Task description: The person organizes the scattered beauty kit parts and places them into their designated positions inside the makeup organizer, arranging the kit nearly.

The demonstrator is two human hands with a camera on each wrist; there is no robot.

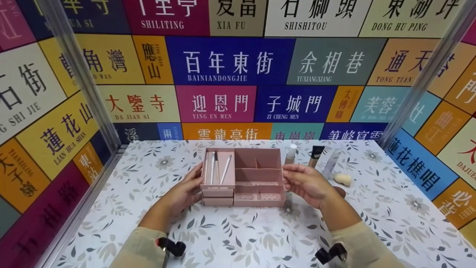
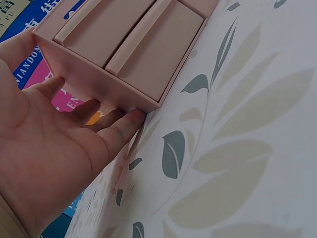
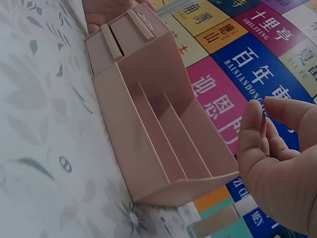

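A pink desk organizer stands on the table, with drawers on its left and divided open compartments on its right. Several slim makeup brushes lie in its top left tray. My left hand is at its left side; in the left wrist view the extended fingertips touch the side wall. My right hand is beside the right wall. In the right wrist view its fingers are loosely bent, with nothing held, and the thumb overlaps the organizer's corner.
Right of the organizer stand a white-capped bottle, a black-capped tube and a translucent tube. A beige sponge lies near them, and a brown item is partly hidden by my right wrist. Printed panels wall in the table.
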